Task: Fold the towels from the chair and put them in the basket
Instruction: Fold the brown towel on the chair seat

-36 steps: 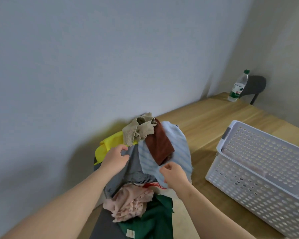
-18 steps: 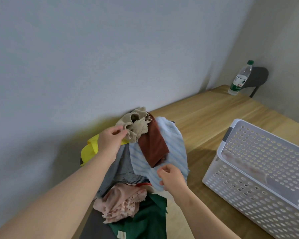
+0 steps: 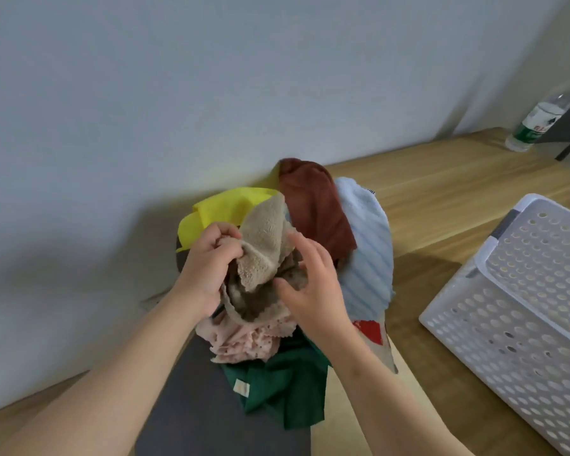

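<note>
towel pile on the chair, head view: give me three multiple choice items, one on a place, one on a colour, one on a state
1. Where is the white basket?
A on the chair
B on the wooden table, right of the towel pile
C on the floor

2. What colour is the towel that the left hand grips?
A green
B beige
C light blue

3. What state is that towel in?
A folded flat
B lying in the basket
C crumpled, not folded

Key: B, it stands on wood right of the pile; B, the gripped cloth is beige; C, it hangs bunched from the left hand.
</note>
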Available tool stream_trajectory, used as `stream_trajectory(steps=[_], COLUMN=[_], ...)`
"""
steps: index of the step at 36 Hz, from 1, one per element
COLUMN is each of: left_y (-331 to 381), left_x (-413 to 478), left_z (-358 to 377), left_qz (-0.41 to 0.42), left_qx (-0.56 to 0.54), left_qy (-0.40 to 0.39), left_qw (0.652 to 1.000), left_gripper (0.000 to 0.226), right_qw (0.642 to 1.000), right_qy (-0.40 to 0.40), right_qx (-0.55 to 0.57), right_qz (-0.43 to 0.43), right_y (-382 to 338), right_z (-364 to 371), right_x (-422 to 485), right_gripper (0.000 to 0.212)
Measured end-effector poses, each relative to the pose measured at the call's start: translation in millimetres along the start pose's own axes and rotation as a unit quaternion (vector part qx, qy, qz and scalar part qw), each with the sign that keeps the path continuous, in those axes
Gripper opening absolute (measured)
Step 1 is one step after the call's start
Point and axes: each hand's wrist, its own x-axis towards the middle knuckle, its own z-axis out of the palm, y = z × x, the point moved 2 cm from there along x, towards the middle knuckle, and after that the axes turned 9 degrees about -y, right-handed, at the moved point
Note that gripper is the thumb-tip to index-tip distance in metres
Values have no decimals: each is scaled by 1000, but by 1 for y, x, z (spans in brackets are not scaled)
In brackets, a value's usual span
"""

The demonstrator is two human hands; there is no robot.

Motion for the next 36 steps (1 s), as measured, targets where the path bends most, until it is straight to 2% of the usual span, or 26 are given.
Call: stream_trajectory(steps=[3, 5, 8, 12, 15, 17, 21, 26, 30, 36], left_y=[-36, -61, -102, -156, -195, -218, -263, -294, -295, -273], left_x=[-9, -13, -15, -13, -7, -4, 0, -15, -43, -93], left_z=[-16, -27, -46, -69, -87, -97, -109, -116, -113, -91], left_qz=[1, 7, 8, 23, 51, 64, 53, 75, 85, 124], left_qx=[18, 28, 30, 33, 46, 54, 21, 64, 42, 76], left_qy=[-6, -19, -31, -26, -20, -21, -70, -57, -25, -58], left_qw=[1000, 999, 999, 999, 997, 996, 996, 993, 995, 988], left_gripper=[44, 45, 39, 23, 28, 23, 32, 32, 39, 43], right_qw=[996, 993, 989, 995, 994, 994, 995, 993, 991, 991], right_qy=[-84, -110, -106, -83, -94, -87, -51, -14, 3, 19], right_qx=[-16, 32, 99, 59, 56, 62, 81, 107, 130, 126], right_qz=[-6, -19, -6, 7, 5, -6, -32, -50, -40, -45], right_y=[16, 31, 57, 106, 141, 162, 195, 212, 209, 180], right_z=[41, 66, 96, 135, 162, 175, 194, 213, 215, 211], right_x=[-4, -10, -19, -21, -20, -18, -11, -27, -62, -116], right_gripper=[59, 52, 46, 24, 15, 12, 12, 15, 19, 38])
